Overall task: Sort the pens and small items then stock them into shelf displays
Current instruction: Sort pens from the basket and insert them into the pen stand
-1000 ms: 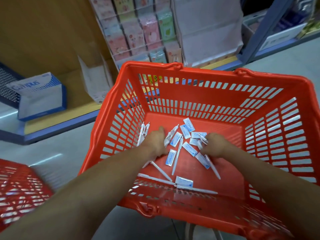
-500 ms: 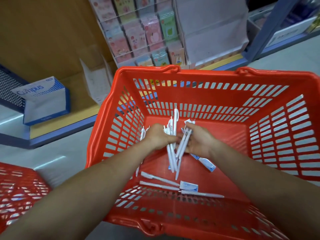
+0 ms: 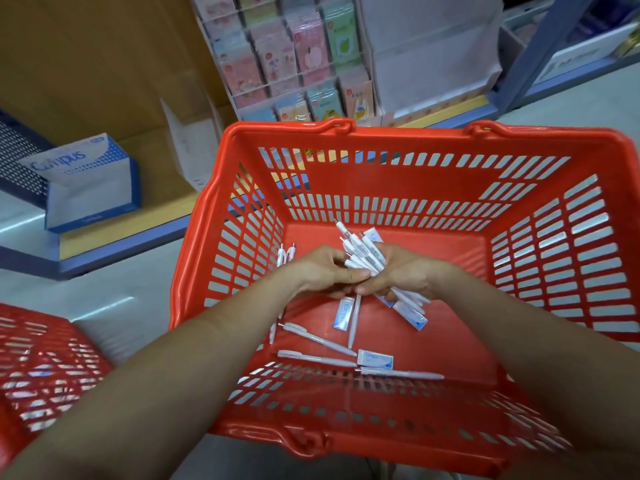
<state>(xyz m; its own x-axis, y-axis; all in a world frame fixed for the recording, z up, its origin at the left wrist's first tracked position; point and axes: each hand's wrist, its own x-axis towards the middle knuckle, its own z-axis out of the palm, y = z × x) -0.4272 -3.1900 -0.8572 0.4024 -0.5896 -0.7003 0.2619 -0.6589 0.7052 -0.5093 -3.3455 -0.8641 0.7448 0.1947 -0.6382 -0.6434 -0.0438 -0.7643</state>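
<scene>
At the near left a second red basket [image 3: 41,368] pokes into view, blurred, its contents unclear. Far behind it a blue and white Campus box [image 3: 90,181] sits on a low wooden shelf [image 3: 114,230], and a white folded carton [image 3: 194,150] leans just to its right. A card rack [image 3: 294,64] stands farther right, its foot hidden by the far rim of the main basket [image 3: 381,140]. Inside this basket, two spare pens [image 3: 285,254] lean against the left wall. The left hand [image 3: 325,271] and right hand [image 3: 405,275] meet over the middle of the floor, both with fingers curled round a bundle of pens [image 3: 363,254] whose tips fan toward the far wall. The hands and forearms cover part of the floor beneath them. Below the hands lie loose pens [image 3: 318,337] and small blue and white packets [image 3: 344,313], one packet [image 3: 375,359] and a pen close against the near wall. At the far right a blue shelf post [image 3: 530,64] rises beside white bins [image 3: 585,53], too blurred to read.
</scene>
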